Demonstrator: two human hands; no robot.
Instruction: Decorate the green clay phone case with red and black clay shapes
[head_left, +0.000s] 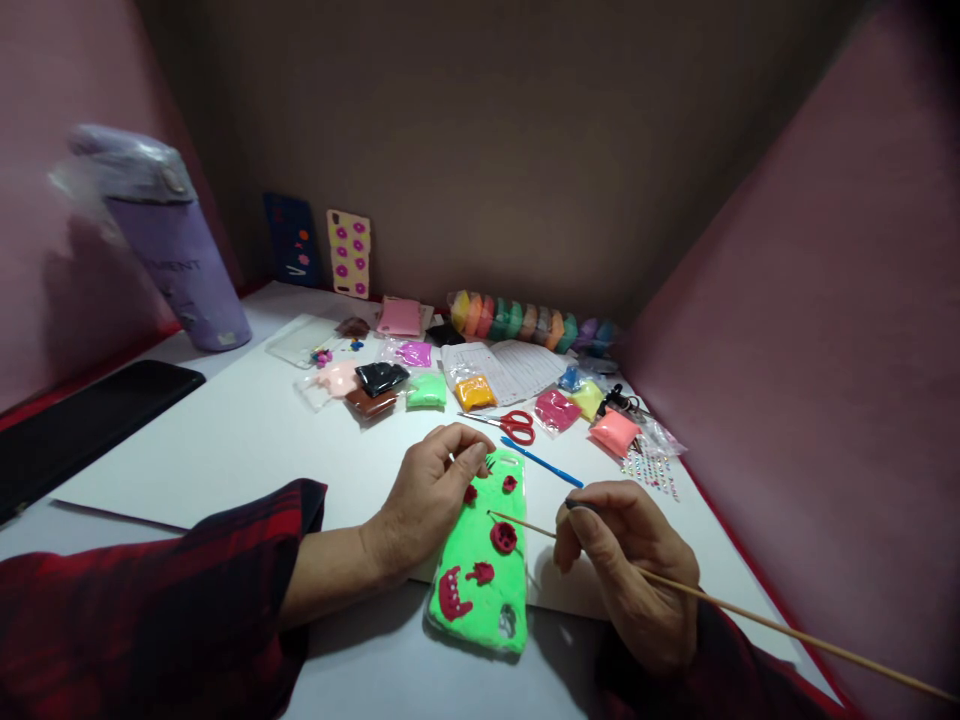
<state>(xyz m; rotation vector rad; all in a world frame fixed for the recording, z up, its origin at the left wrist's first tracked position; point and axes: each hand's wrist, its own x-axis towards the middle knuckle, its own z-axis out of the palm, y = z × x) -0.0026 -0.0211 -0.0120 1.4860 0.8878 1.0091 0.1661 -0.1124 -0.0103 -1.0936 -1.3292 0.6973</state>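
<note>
A phone case (480, 610) covered in bright green clay lies in front of me, with red clay shapes (504, 537) on it. My left hand (431, 495) rests along its upper left edge, thumb and forefinger pinched near the top; what they hold, if anything, I cannot make out. Thin and wooden, a skewer (787, 630) runs through my right hand (634, 570), which is closed around it. Its dark tip hovers over or touches the case's middle; I cannot tell which. A small black piece (581, 504), perhaps clay, shows between the right thumb and forefinger.
Beyond the case lie red-handled scissors (517, 427) and a blue clay tool (544, 462). Several clay packets (427, 391) and a roll of coloured clay (525, 322) sit farther back. A purple bottle (180, 260) and a black phone (97, 420) stand and lie at left.
</note>
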